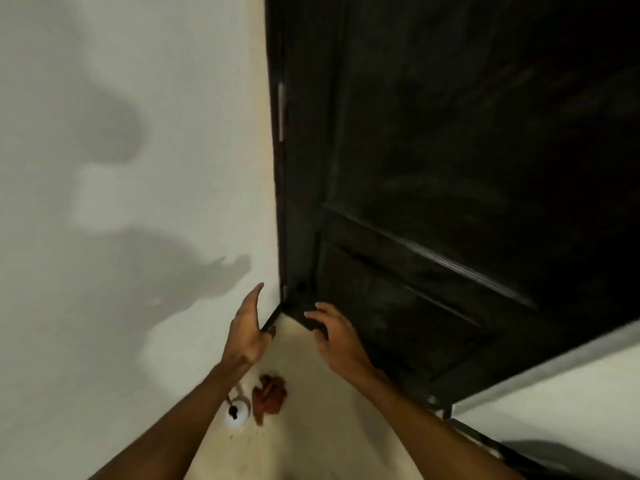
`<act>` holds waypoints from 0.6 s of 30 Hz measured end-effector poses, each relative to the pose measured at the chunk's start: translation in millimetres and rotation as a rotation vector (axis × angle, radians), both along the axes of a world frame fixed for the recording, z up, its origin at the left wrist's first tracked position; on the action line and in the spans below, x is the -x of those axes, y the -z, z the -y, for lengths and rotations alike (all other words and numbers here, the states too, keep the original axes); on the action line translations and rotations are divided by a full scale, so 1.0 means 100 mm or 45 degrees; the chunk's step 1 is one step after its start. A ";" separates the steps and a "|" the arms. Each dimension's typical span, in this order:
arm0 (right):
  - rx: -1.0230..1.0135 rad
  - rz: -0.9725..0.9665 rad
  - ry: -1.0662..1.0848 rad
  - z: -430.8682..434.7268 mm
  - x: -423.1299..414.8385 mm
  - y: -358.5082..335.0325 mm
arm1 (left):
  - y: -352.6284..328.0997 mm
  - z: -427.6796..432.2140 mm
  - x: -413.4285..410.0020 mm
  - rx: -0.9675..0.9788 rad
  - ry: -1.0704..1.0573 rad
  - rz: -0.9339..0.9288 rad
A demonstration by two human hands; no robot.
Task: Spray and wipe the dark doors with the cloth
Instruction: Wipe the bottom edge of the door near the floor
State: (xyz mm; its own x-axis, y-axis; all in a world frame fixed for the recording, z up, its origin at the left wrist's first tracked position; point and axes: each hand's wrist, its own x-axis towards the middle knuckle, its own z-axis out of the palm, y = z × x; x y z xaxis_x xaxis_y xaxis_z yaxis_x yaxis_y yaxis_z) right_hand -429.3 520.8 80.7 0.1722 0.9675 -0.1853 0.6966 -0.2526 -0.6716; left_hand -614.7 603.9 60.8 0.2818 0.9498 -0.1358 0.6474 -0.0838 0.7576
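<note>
Left hand (246, 332): empty, fingers straight, at 7 o'clock.
Right hand (334, 336): empty, fingers spread loosely, perhaps touching the door (450, 168).
Cloth (269, 396): floor (329, 427), 6 o'clock, beside spray bottle (238, 412).

Dim, soft-focus wide-angle view with bent edges; the person's shadow falls on the pale wall (104, 202).

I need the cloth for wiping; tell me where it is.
In the head view the red cloth lies crumpled on the floor, low and centre, just right of the white spray bottle and between the two forearms; neither hand touches it.
</note>
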 end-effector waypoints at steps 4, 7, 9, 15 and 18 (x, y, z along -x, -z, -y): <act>-0.189 0.094 0.140 0.33 -0.50 -1.26 | -1.30 0.08 -0.60 -0.213 0.152 0.042; -0.301 0.169 0.216 0.57 -0.81 -1.95 | -1.96 0.10 -0.97 -0.290 0.243 0.105; -0.390 0.210 0.276 0.74 -1.00 -2.36 | -2.39 0.17 -1.20 -0.361 0.320 0.166; -0.554 0.306 0.569 1.46 -1.52 -2.97 | -3.15 0.71 -1.86 -0.471 0.571 0.220; -0.588 0.323 0.705 1.83 -1.78 -3.04 | -3.26 1.01 -2.25 -0.442 0.682 0.214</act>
State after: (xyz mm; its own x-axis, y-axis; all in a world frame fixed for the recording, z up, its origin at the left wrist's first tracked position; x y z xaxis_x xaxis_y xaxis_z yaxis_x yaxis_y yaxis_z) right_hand -250.9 337.6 384.2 0.6381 0.6971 0.3270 0.6969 -0.3424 -0.6302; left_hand -389.5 502.8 386.6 0.7181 0.6531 0.2405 0.3233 -0.6190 0.7157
